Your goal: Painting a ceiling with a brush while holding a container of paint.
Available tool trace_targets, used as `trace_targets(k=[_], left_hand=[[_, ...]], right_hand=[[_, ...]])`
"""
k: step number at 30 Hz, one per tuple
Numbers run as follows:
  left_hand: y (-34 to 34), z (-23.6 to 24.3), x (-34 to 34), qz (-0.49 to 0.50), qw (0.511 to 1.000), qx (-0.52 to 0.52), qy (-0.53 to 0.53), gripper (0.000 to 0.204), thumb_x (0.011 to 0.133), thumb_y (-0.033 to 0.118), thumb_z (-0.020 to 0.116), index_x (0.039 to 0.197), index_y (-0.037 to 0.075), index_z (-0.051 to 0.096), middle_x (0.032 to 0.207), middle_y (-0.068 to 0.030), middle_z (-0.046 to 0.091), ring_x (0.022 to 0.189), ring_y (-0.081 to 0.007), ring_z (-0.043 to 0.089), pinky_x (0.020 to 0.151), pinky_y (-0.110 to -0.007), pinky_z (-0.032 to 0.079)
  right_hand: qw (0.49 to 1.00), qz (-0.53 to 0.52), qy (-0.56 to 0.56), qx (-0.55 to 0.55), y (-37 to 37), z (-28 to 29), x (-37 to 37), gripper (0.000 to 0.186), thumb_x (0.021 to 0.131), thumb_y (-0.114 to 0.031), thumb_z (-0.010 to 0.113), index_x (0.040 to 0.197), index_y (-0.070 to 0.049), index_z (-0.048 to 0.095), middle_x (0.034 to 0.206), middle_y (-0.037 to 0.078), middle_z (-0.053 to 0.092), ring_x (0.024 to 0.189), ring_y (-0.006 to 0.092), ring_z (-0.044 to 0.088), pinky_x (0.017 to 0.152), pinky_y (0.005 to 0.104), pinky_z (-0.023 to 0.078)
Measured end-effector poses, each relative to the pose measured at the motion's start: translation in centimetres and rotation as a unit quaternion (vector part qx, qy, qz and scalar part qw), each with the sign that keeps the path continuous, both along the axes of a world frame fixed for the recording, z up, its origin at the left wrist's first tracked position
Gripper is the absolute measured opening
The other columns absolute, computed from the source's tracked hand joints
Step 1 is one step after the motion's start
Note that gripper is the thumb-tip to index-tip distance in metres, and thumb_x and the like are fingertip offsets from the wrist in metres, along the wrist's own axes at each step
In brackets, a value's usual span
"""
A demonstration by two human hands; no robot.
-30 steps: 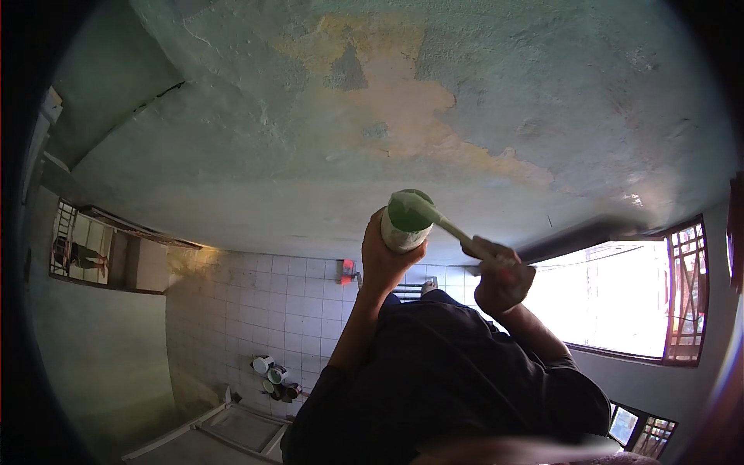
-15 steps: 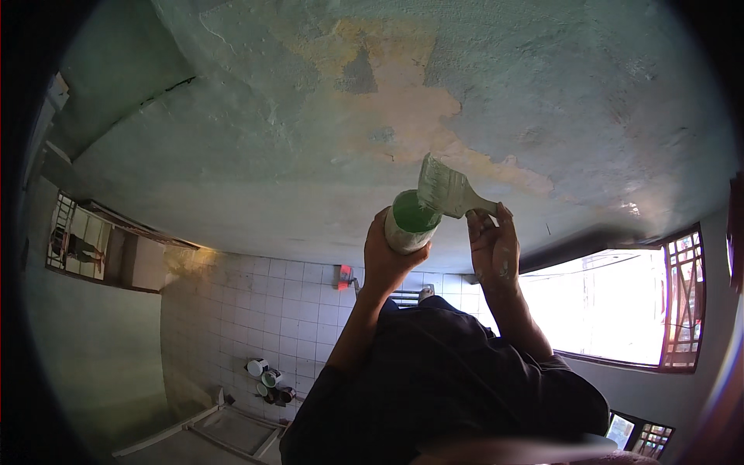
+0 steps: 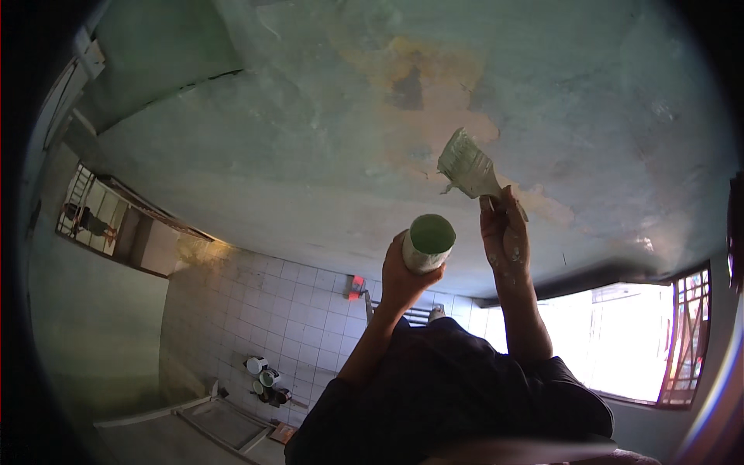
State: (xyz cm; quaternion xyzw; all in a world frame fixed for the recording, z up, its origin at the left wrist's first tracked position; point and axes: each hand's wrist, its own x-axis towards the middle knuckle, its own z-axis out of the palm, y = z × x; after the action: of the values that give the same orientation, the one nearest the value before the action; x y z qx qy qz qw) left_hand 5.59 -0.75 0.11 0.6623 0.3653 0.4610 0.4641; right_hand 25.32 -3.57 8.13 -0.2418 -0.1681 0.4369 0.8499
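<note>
Whitish, cylindrical, open-mouthed cup (image 3: 427, 261), green inside. Beyond the cup and slightly right, apart: broad, flat paintbrush (image 3: 471, 169), tilted, bristles coated pale green.

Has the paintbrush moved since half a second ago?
Yes. Judged against the peeled wall patch, the paintbrush has shifted upward in the picture and slightly left, and now shows clear of the paint cup.

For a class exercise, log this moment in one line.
left hand: holds cup; right hand: holds paintbrush, apart from cup; wall: patchy
</note>
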Motion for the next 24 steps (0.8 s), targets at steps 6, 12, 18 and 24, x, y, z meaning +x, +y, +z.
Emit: trace_targets(k=[6,12,18,24], left_hand=[[0.2,0.2,-2.2,0.04,0.999,-0.021,-0.024,0.076,0.07,0.019,0.095,0.134,0.003,0.057,0.121,-0.0132,0.071,0.112,-0.0242,0.071,0.098,-0.04,0.057],[0.0,0.1,-3.3,0.09,0.996,-0.013,-0.013,0.076,0.069,0.021,0.095,0.133,0.003,0.057,0.121,-0.015,0.067,0.112,-0.0289,0.069,0.097,-0.042,0.055],[-0.4,-0.7,-4.0,0.123,0.991,-0.029,-0.049,0.077,0.069,0.023,0.096,0.132,0.003,0.058,0.12,-0.0149,0.067,0.11,-0.0289,0.069,0.096,-0.042,0.055],[-1.0,-0.8,-5.6,0.15,0.986,-0.032,-0.061,0.076,0.069,0.021,0.096,0.132,0.002,0.057,0.12,-0.0149,0.067,0.11,-0.0294,0.068,0.096,-0.042,0.054]], right_hand=[[0.955,-0.087,-0.273,0.079,5.2,10.2,-3.9,0.015,0.099,-0.002,0.073,0.113,0.002,0.071,0.105,0.012,0.074,0.091,0.0229,0.075,0.08,0.0355,0.065],[0.671,-0.341,-0.607,0.254,14.4,20.7,-9.9,0.018,0.081,0.0,0.084,0.096,0.0,0.074,0.094,0.014,0.075,0.082,0.0229,0.074,0.069,0.0327,0.059],[0.612,-0.364,-0.661,0.237,23.2,24.4,-15.5,0.013,0.083,-0.006,0.083,0.089,-0.004,0.073,0.085,0.009,0.072,0.074,0.0204,0.069,0.069,0.0307,0.055],[0.585,-0.462,-0.619,0.247,21.8,24.1,-12.6,0.009,0.082,-0.01,0.079,0.086,-0.008,0.071,0.081,0.01,0.068,0.069,0.0292,0.068,0.062,0.0402,0.057]])
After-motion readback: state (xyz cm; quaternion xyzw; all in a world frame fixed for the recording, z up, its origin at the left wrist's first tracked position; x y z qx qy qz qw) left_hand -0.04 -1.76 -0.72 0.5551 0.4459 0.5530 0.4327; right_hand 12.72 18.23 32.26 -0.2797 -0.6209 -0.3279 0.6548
